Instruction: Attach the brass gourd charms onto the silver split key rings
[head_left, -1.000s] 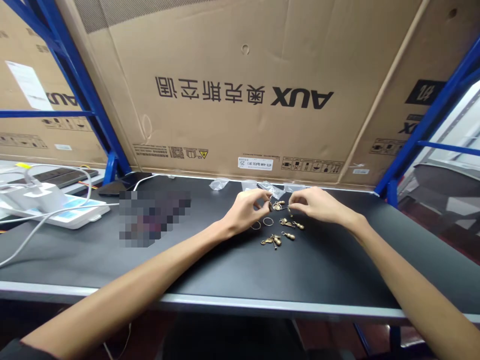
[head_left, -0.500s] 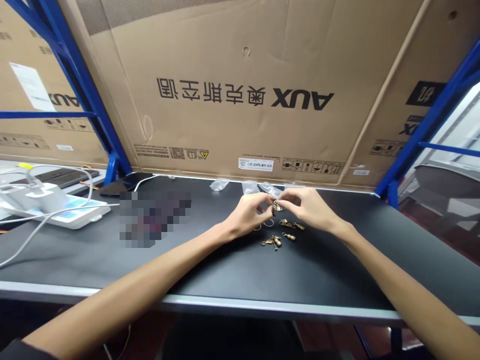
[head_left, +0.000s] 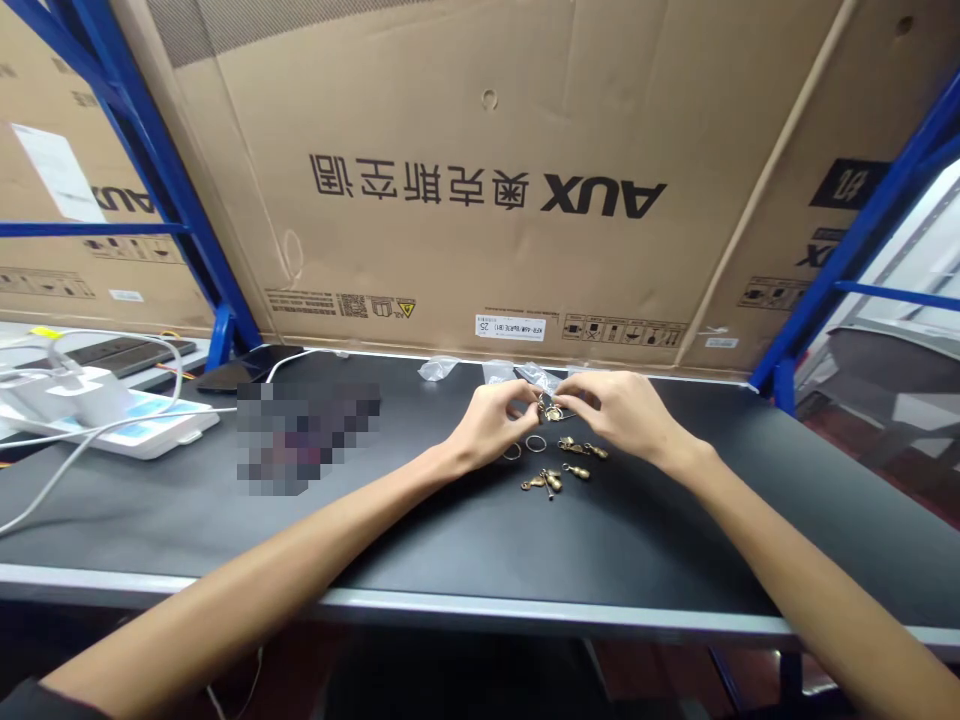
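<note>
My left hand [head_left: 491,425] is closed in a pinch on a small brass charm [head_left: 553,413] with a metal ring on it. From the other side, my right hand [head_left: 624,412] pinches at the same piece; its fingertips partly cover the ring, so its exact shape is hard to make out. Just below the left fingers lie two thin metal key rings [head_left: 535,444] on the black table. Several brass charms rest nearer to me: one gourd-shaped charm [head_left: 576,471] on its own, a small cluster [head_left: 551,482] with a pin-like piece, and another group [head_left: 585,449] under the right hand.
Clear plastic bags [head_left: 439,369] lie along the back of the black table [head_left: 420,540]. A large cardboard box [head_left: 480,250] stands behind it, between blue metal posts [head_left: 169,180]. At left are a white power strip [head_left: 154,430] with cables, a dark phone-like slab [head_left: 240,370] and a blurred-out patch.
Both hands stay together over the small piece. The fingertips have shifted slightly apart, showing more of the brass charm, and the left hand has uncovered more of the key rings.
</note>
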